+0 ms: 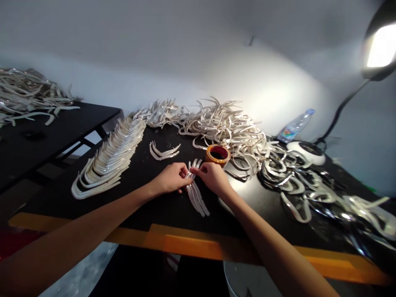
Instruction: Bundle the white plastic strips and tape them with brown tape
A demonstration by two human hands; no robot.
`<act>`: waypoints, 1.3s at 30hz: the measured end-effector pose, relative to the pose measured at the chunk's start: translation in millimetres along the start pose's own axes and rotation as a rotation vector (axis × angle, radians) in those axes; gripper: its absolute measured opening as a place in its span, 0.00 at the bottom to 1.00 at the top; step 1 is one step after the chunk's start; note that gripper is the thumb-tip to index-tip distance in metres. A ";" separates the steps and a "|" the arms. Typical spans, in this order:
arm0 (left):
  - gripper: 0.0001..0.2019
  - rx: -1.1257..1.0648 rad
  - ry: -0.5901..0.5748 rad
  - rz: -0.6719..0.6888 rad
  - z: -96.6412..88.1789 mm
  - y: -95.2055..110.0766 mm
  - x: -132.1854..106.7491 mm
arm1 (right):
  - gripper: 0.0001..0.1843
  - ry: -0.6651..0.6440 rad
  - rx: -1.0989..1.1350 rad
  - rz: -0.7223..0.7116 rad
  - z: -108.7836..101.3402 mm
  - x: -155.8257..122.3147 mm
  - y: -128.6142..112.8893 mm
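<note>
A small bundle of pale, glossy curved strips (197,199) hangs between my hands, its lower ends fanned slightly toward the table's front edge. My left hand (172,177) is closed, thumb and fingers pinching the bundle from the left. From the right, my right hand (214,176) pinches the same bundle near its upper part, fingertips close to the left thumb. Just beyond the right hand sits a roll of orange-brown tape (208,156) with a red core. A few loose curved strips (164,156) lie on the black tabletop ahead of my left hand.
To the left runs a long row of nested U-shaped strips (113,154). A tangled strip pile (225,123) lies at the back. Black-and-white curved pieces (297,206), a plastic bottle (293,127) and a lamp (382,47) stand right. Orange tape (185,243) lines the front edge.
</note>
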State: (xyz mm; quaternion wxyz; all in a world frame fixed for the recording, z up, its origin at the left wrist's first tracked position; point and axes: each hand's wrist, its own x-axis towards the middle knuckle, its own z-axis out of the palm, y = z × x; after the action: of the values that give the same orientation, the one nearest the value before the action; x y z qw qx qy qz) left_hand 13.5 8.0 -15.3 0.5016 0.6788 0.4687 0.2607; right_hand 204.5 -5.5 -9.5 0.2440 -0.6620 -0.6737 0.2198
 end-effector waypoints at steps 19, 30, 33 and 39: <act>0.08 0.578 -0.037 0.479 -11.5 -3.5 0.5 | 0.14 -0.246 0.045 -0.075 -16.8 -6.6 -6.1; 0.13 0.515 -0.085 0.471 -21.2 -2.3 1.5 | 0.32 -0.346 0.084 0.098 -11.5 -4.9 1.4; 0.13 0.545 -0.091 0.476 -21.9 -3.1 3.6 | 0.30 -0.355 0.144 0.112 -8.2 -6.0 1.4; 0.16 0.542 -0.091 0.425 -24.2 -2.6 6.6 | 0.16 -0.294 0.187 0.047 -3.4 -10.5 -5.6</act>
State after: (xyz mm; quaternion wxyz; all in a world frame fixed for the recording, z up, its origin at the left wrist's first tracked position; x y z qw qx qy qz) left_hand -4.6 24.7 -9.8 0.2581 0.8807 0.3461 0.1950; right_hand 202.3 -16.3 -3.8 0.1982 -0.6129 -0.6630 0.3815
